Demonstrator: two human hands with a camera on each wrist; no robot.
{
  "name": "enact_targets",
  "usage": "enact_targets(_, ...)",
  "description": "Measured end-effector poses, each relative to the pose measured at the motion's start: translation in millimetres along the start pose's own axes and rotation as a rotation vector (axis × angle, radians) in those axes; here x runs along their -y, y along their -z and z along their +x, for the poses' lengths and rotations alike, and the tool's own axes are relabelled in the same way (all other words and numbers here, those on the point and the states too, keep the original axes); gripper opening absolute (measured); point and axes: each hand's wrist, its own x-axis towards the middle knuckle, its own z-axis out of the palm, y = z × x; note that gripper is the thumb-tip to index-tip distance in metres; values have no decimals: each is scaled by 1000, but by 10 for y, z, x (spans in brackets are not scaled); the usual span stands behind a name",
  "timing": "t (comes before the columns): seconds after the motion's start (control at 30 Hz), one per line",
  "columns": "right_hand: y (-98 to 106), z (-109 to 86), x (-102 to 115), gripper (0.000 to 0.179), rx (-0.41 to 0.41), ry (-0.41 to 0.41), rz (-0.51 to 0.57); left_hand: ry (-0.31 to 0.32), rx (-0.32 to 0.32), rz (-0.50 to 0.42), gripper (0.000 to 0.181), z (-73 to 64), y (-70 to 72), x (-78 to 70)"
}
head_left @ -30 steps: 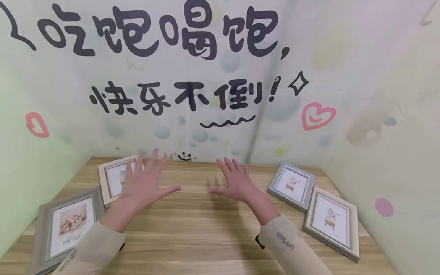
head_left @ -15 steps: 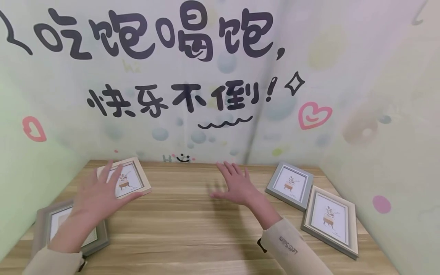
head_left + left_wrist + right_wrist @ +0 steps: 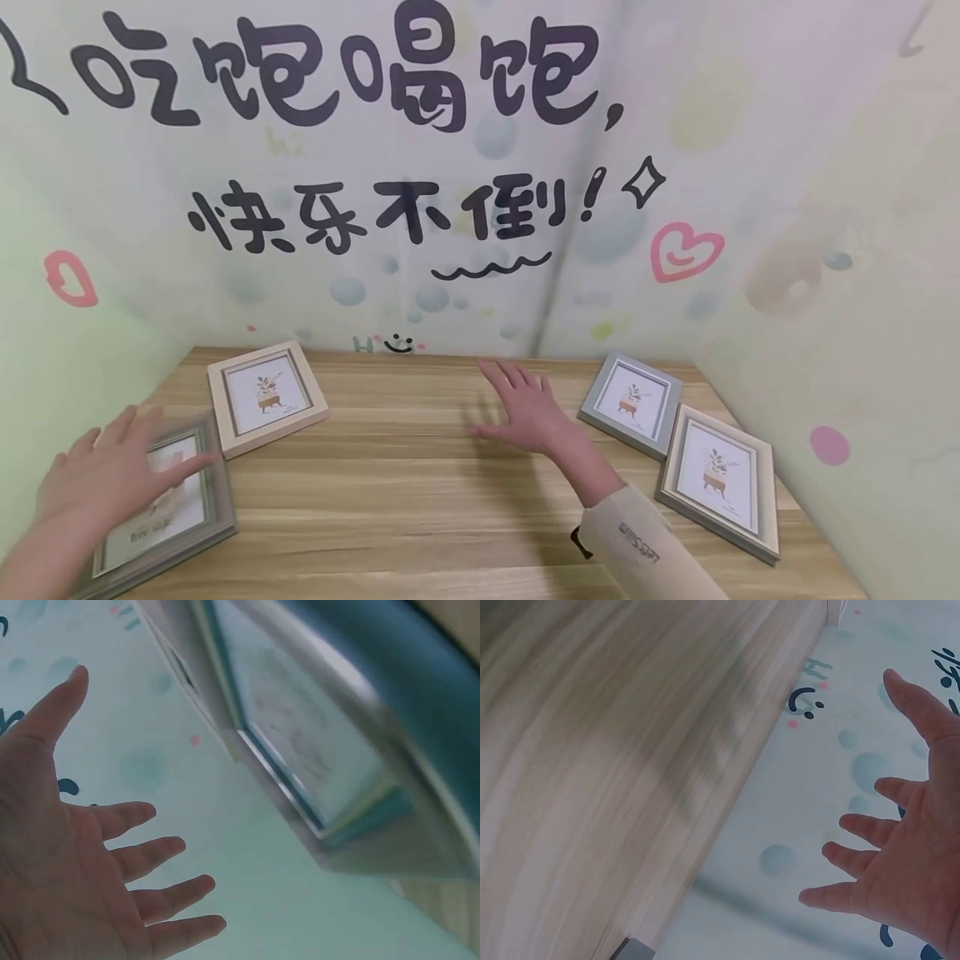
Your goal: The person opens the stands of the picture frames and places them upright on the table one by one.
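Note:
In the head view my left hand (image 3: 105, 479) hovers over the large grey-brown picture frame (image 3: 161, 546) at the front left, fingers spread and holding nothing. The left wrist view shows the same picture frame (image 3: 315, 742), blurred, apart from the spread fingers. My right hand (image 3: 528, 412) is held above the middle of the wooden table (image 3: 397, 500), its fingers extended and nothing in it. A cream picture frame (image 3: 318, 400) lies at the back left. On the right lie a grey-blue picture frame (image 3: 591, 408) and, touching or nearly touching it, a beige picture frame (image 3: 765, 492).
Behind the table hangs a pale backdrop (image 3: 480, 308) with black lettering and coloured dots. Side walls rise at the left (image 3: 52, 375) and the right (image 3: 885, 350). In the right wrist view, a grey corner (image 3: 634, 951) shows at the table's edge.
My left hand has moved left and toward me, from over the cream picture frame to over the large grey-brown one. The right hand has barely moved. The large frame now sits at a slightly different angle.

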Motion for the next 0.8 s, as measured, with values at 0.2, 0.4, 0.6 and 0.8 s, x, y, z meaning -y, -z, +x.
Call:
enact_targets(0.2,-18,-25,-42,87,17,-4,32,24,42,12,99,-44,-82,216)
enact_targets(0.4,-25,-41,-57,79,29,-4,45,61,78,-20,99,-97,-120,313)
enact_targets(0.6,-31,-69,-101,75,43,-18,25,59,116,-25,97,-115,-182,408)
enact_targets(0.8,-43,-67,-140,74,42,-16,11,171,173,-35,105,-114,-273,497)
